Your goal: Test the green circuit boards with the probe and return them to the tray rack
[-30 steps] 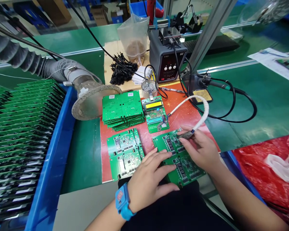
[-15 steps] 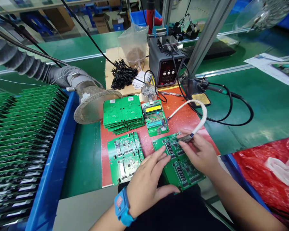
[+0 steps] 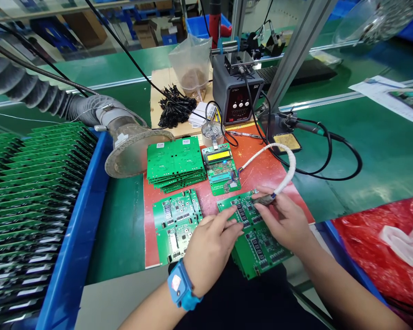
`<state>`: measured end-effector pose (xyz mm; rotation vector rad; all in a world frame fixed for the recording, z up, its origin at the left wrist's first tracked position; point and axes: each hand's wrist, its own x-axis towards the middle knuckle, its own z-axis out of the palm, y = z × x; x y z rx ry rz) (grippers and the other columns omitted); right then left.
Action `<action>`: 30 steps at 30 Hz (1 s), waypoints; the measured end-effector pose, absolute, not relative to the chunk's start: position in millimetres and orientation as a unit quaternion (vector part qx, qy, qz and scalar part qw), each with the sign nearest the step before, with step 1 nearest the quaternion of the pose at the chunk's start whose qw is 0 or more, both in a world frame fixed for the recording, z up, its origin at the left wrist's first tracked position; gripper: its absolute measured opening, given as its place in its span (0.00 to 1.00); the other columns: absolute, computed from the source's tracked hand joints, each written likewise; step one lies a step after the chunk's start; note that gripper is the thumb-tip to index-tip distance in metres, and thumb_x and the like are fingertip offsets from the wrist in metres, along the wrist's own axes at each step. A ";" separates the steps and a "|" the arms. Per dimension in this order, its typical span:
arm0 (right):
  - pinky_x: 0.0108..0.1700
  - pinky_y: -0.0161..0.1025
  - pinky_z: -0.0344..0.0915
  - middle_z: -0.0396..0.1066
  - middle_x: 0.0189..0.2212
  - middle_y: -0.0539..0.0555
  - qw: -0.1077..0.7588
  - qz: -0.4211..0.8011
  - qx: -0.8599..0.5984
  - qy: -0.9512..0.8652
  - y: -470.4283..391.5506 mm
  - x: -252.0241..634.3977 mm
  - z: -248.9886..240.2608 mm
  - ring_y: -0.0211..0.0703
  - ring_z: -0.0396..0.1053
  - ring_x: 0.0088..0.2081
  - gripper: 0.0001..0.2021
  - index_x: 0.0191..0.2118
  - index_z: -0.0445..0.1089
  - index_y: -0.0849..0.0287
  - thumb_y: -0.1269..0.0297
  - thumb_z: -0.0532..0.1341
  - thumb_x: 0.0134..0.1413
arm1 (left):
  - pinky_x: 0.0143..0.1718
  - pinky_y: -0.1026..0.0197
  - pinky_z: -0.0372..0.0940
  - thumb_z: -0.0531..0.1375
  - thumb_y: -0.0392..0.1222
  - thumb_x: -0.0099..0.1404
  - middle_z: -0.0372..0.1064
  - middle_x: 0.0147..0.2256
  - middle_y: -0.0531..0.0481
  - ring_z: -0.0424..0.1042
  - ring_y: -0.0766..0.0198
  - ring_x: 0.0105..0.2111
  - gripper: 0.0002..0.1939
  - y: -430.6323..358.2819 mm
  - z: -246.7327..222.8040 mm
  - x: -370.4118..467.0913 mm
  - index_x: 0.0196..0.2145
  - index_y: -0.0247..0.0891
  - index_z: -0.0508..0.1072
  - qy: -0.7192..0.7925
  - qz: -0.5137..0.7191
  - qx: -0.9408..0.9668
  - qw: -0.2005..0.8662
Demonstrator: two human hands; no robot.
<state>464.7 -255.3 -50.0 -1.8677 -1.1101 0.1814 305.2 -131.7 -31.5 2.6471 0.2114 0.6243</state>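
Observation:
My right hand (image 3: 289, 220) pinches the dark wrapped head of a probe (image 3: 264, 200) on a white-sleeved cable (image 3: 291, 165). The probe is at the upper part of a green circuit board (image 3: 270, 236), whose two four-digit displays face up; its tip is hidden by my fingers. That board lies on top of others at the table's front edge. My left hand (image 3: 211, 247) lies over the board's left side, index finger stretched onto the upper display and thumb hidden. The cable leads to a small programmer board (image 3: 220, 167) with a yellow screen. Left of my hands lies another populated board (image 3: 175, 224).
A pile of bare-backed boards (image 3: 174, 158) stands beside a fume extractor hood (image 3: 137, 151). Behind are a soldering station (image 3: 239, 91), a tin of solder scraps (image 3: 212, 133) and black leads (image 3: 175, 107). A blue bin (image 3: 72, 229) of boards flanks the left; red plastic (image 3: 382, 243) the right.
My left hand has rolled and its thumb has drawn in from the board's lower edge, out of sight. The station's display now shows faint red. My right hand stays put with the probe.

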 end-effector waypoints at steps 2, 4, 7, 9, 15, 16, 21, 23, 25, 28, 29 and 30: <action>0.45 0.42 0.72 0.75 0.40 0.55 0.457 0.063 -0.760 -0.457 -254.3 464.6 -48.7 0.45 0.74 0.42 0.12 0.49 0.67 0.55 0.67 0.58 0.59 | 0.35 0.59 0.73 0.56 0.36 0.68 0.73 0.48 0.42 0.77 0.64 0.34 0.08 -131.9 -31.7 304.7 0.40 0.37 0.76 0.077 0.227 0.947 0.214; 0.44 0.42 0.72 0.75 0.39 0.55 0.456 0.058 -0.758 -0.463 -253.5 464.6 -48.2 0.45 0.74 0.42 0.12 0.49 0.67 0.55 0.67 0.58 0.59 | 0.36 0.58 0.73 0.56 0.36 0.68 0.73 0.48 0.43 0.77 0.64 0.35 0.08 -131.4 -31.6 304.0 0.40 0.37 0.75 0.079 0.227 0.944 0.225; 0.44 0.41 0.72 0.75 0.39 0.55 0.459 0.058 -0.754 -0.466 -253.2 464.5 -47.8 0.44 0.74 0.41 0.13 0.49 0.66 0.56 0.68 0.58 0.59 | 0.39 0.57 0.72 0.56 0.35 0.68 0.73 0.47 0.44 0.76 0.63 0.37 0.08 -130.7 -29.5 302.6 0.41 0.38 0.75 0.082 0.214 0.944 0.238; 0.45 0.41 0.72 0.75 0.39 0.55 0.461 0.060 -0.752 -0.466 -253.7 464.3 -47.6 0.44 0.74 0.41 0.13 0.50 0.66 0.56 0.68 0.58 0.59 | 0.42 0.55 0.71 0.57 0.38 0.67 0.73 0.47 0.44 0.75 0.60 0.40 0.08 -132.2 -27.2 301.8 0.43 0.38 0.74 0.087 0.190 0.947 0.243; 0.43 0.40 0.72 0.75 0.39 0.55 0.464 0.067 -0.754 -0.459 -254.7 465.1 -48.2 0.43 0.74 0.40 0.14 0.51 0.66 0.56 0.68 0.58 0.59 | 0.45 0.40 0.68 0.58 0.73 0.50 0.66 0.54 0.31 0.70 0.44 0.47 0.46 -150.5 -27.0 303.2 0.53 0.31 0.68 0.076 0.147 0.962 0.217; 0.43 0.40 0.73 0.75 0.39 0.55 0.464 0.071 -0.755 -0.457 -254.2 465.4 -48.9 0.43 0.73 0.40 0.14 0.51 0.66 0.55 0.67 0.58 0.59 | 0.46 0.38 0.67 0.58 0.75 0.47 0.65 0.55 0.30 0.69 0.42 0.47 0.50 -153.9 -27.6 304.1 0.54 0.30 0.67 0.077 0.140 0.964 0.211; 0.48 0.43 0.71 0.74 0.42 0.55 0.503 0.103 -0.744 -0.428 -259.0 464.8 -50.5 0.44 0.73 0.43 0.16 0.53 0.65 0.54 0.67 0.59 0.59 | 0.51 0.34 0.64 0.65 0.69 0.44 0.63 0.56 0.29 0.63 0.35 0.55 0.49 -162.9 -26.8 307.7 0.54 0.29 0.67 0.089 0.111 0.974 0.177; 0.49 0.43 0.71 0.74 0.42 0.55 0.537 0.109 -0.731 -0.406 -269.4 462.4 -48.5 0.44 0.73 0.43 0.18 0.55 0.64 0.54 0.68 0.59 0.59 | 0.54 0.34 0.62 0.67 0.63 0.45 0.62 0.56 0.27 0.59 0.34 0.58 0.47 -163.6 -25.7 307.9 0.54 0.27 0.67 0.085 0.112 0.976 0.168; 0.46 0.42 0.72 0.74 0.41 0.55 0.547 0.120 -0.725 -0.401 -284.0 459.0 -45.1 0.43 0.73 0.41 0.20 0.56 0.63 0.53 0.69 0.60 0.58 | 0.56 0.33 0.60 0.67 0.61 0.47 0.61 0.57 0.26 0.57 0.34 0.60 0.46 -163.7 -25.2 307.5 0.55 0.26 0.66 0.079 0.109 0.977 0.166; 0.42 0.38 0.72 0.73 0.39 0.53 0.502 0.146 -0.730 -0.440 -305.1 453.9 -40.5 0.41 0.73 0.38 0.20 0.56 0.63 0.52 0.71 0.59 0.58 | 0.58 0.33 0.58 0.66 0.61 0.49 0.60 0.58 0.28 0.56 0.35 0.61 0.45 -163.5 -25.6 306.4 0.57 0.28 0.64 0.081 0.099 0.977 0.172; 0.41 0.36 0.72 0.73 0.38 0.53 0.482 0.144 -0.732 -0.458 -309.9 452.6 -39.6 0.40 0.73 0.38 0.20 0.56 0.63 0.52 0.72 0.59 0.58 | 0.58 0.33 0.58 0.66 0.60 0.49 0.59 0.59 0.29 0.56 0.36 0.61 0.45 -163.4 -25.9 306.1 0.57 0.28 0.64 0.083 0.096 0.977 0.173; 0.42 0.36 0.72 0.74 0.38 0.52 0.466 0.137 -0.735 -0.474 -313.3 451.6 -39.1 0.39 0.73 0.38 0.20 0.55 0.63 0.52 0.72 0.59 0.58 | 0.58 0.33 0.58 0.66 0.60 0.49 0.59 0.59 0.29 0.56 0.37 0.61 0.45 -163.3 -26.2 305.8 0.57 0.29 0.64 0.084 0.094 0.977 0.173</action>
